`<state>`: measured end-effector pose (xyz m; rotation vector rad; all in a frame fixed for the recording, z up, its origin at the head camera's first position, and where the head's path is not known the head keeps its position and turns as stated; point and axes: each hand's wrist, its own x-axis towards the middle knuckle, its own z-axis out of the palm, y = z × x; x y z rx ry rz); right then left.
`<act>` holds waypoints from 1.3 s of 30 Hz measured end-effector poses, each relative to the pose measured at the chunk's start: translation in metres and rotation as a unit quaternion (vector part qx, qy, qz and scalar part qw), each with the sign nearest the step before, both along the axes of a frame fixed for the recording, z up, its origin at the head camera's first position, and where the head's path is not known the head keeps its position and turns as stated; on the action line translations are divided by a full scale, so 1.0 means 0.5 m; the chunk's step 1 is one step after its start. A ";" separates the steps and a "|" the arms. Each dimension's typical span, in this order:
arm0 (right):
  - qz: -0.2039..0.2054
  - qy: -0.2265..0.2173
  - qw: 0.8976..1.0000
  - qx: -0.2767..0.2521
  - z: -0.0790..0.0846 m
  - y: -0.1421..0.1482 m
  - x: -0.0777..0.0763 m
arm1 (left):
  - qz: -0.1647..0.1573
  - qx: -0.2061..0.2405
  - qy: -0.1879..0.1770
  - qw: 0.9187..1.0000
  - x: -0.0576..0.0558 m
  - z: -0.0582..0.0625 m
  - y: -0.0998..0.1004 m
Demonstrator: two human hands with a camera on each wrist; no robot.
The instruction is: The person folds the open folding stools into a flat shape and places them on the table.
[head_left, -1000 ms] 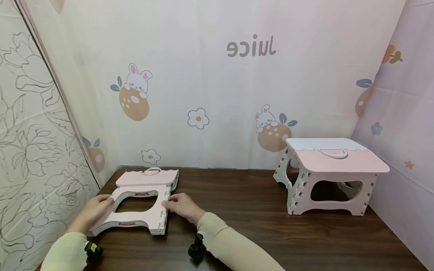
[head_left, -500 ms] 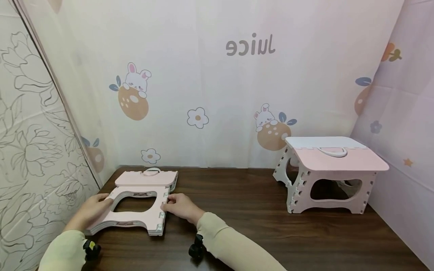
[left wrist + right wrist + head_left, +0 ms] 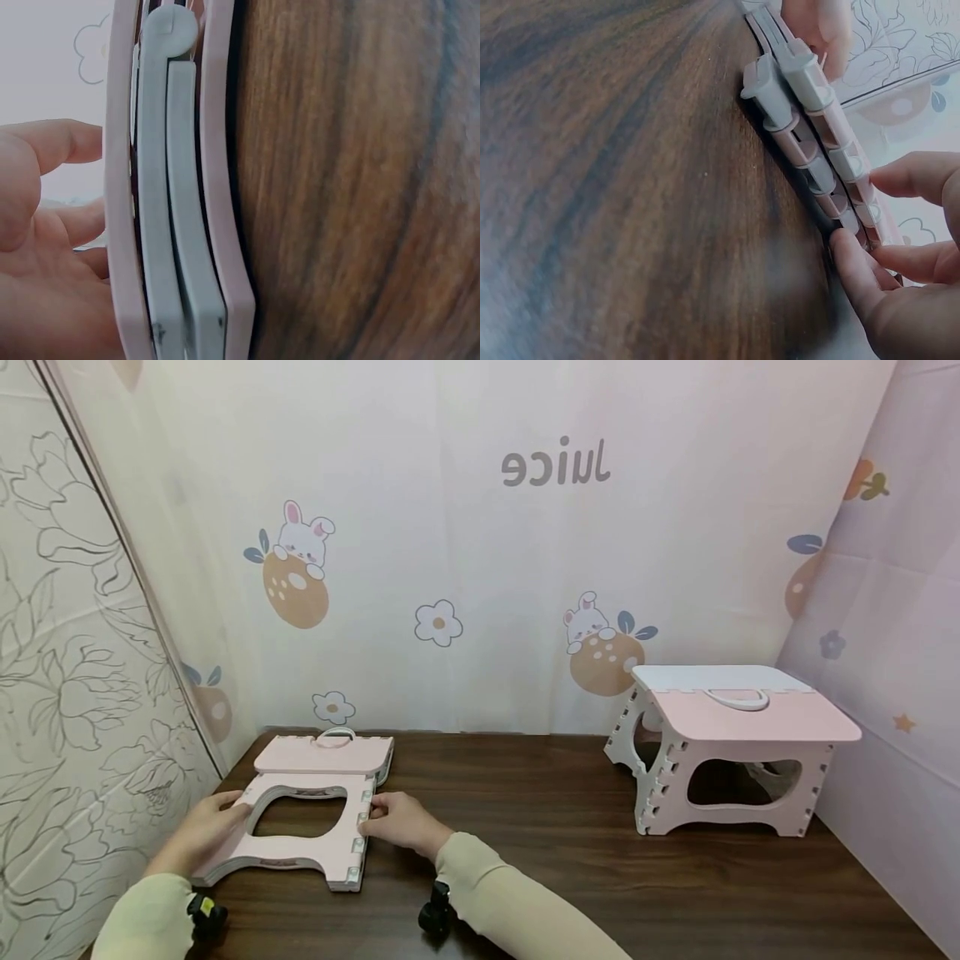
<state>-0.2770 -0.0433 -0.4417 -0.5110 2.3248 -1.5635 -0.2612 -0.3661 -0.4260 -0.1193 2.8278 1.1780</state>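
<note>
Left hand (image 3: 201,828) grips the left edge of the folded stool (image 3: 296,822), thumb on the upper pink panel. Right hand (image 3: 397,821) pinches the stool's right edge, fingertips (image 3: 847,251) set against the row of interlocking hinge knuckles. Both hands are closed on the same item from opposite sides.

Folded stool: smooth moulded plastic, collapsed flat into a thin stack. The left wrist view shows two pale pink outer panels with grey-white inner leaves sandwiched between them. Its upper panel has a large arched cut-out, and a looped carry handle (image 3: 335,736) sits at the far end. The right edge carries alternating grey and pink cylindrical hinge segments. The stool lies flat on the table (image 3: 540,827) at its far-left corner, between the two hands and touching both.

Table: dark brown wood-grain surface with a matte finish.

Unfolded stool (image 3: 731,747): same pattern, with a pink and white seat, a white handle and toothed hinged legs. It stands upright near the table's far-right corner, well apart from both hands.
</note>
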 end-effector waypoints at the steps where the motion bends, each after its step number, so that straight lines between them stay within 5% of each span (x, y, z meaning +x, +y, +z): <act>1: 0.000 -0.001 1.000 -0.001 0.000 0.000 0.000 | -0.001 0.000 0.001 1.000 0.000 0.001 0.001; 28: 0.014 0.018 1.000 0.007 0.003 0.006 0.000 | 0.015 0.008 -0.008 1.000 0.010 0.000 0.006; 39: 0.032 0.036 0.999 -0.021 0.009 0.022 -0.008 | 0.045 0.011 0.075 0.996 0.010 0.020 0.038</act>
